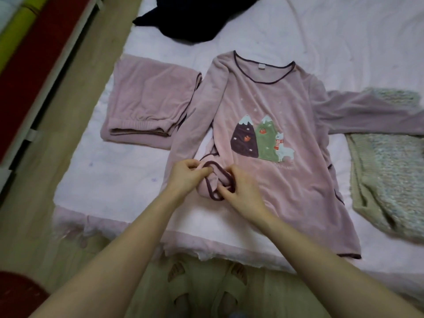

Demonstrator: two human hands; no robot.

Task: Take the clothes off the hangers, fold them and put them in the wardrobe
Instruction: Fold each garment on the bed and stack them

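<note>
A pink fleece pyjama top (pixel 270 104) with a mountain-and-llama print lies flat, front up, on the bed (pixel 110 177). Its right sleeve stretches out to the right; its left sleeve runs down along the body. My left hand (pixel 187 175) and my right hand (pixel 243 191) both pinch the dark-trimmed cuff (pixel 214 182) of that left sleeve near the bed's front edge. Matching pink trousers (pixel 146 99) lie folded to the left of the top.
A dark navy garment (pixel 195 19) lies crumpled at the far side of the bed. A green-blue knitted garment (pixel 387 157) lies at the right, partly under the outstretched sleeve. Wooden floor (pixel 68 111) and a wardrobe edge (pixel 48 65) run along the left.
</note>
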